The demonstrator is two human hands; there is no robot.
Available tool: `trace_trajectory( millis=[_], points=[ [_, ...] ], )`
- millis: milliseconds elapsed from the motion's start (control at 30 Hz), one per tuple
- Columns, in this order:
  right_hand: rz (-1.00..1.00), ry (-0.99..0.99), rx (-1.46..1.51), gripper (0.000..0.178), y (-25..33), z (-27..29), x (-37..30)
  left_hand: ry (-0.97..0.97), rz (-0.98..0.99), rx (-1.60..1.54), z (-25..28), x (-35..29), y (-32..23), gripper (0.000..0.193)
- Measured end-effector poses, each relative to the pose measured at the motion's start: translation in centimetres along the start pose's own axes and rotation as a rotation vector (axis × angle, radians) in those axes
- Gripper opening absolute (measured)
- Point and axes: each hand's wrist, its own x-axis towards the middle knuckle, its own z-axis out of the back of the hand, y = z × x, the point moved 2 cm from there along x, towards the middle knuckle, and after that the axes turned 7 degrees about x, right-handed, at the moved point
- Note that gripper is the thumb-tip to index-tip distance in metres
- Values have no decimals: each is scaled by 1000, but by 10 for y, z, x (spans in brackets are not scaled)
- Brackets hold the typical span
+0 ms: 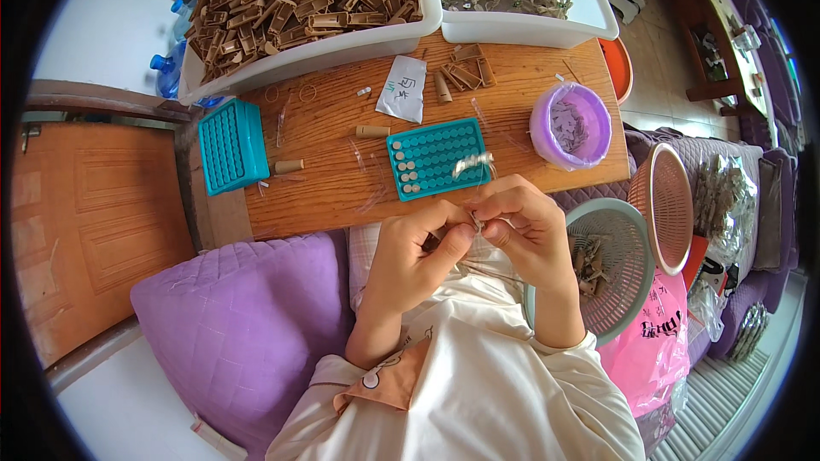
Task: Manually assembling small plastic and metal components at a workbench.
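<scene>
Currently the left hand [417, 248] and right hand [531, 224] meet by the table's [329, 213] near edge, thumb and finger of each pinching a small pale piece [477, 223] between them, its shape too small to tell. Just beyond, a shiny coil [472, 164] shows against the near right part of a teal tray [437, 145], whose left side holds white discs [401, 155].

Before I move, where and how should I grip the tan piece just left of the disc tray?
Likely best: pinch the tan piece across its middle from above, by its near and far sides. It lies lengthwise left to right, its right end close to the disc tray, leaving little room there.
</scene>
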Motion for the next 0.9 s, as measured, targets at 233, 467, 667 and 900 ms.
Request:
trace_trajectory(
  millis=[233,467,667,900],
  points=[
    [213,-12,-171,19,6,-1,-1,81,77,-161,1,0,4,12],
    [298,-99,-597,18,10,-2,-3,-2,74,-60,-2,3,3,10],
    [367,-139,-767,20,3,-2,-10,-21,49,93,-5,7,3,9],
    [548,-163,-640,23,2,-9,-17,-114,-11,123,-6,6,5,6]
  ],
)
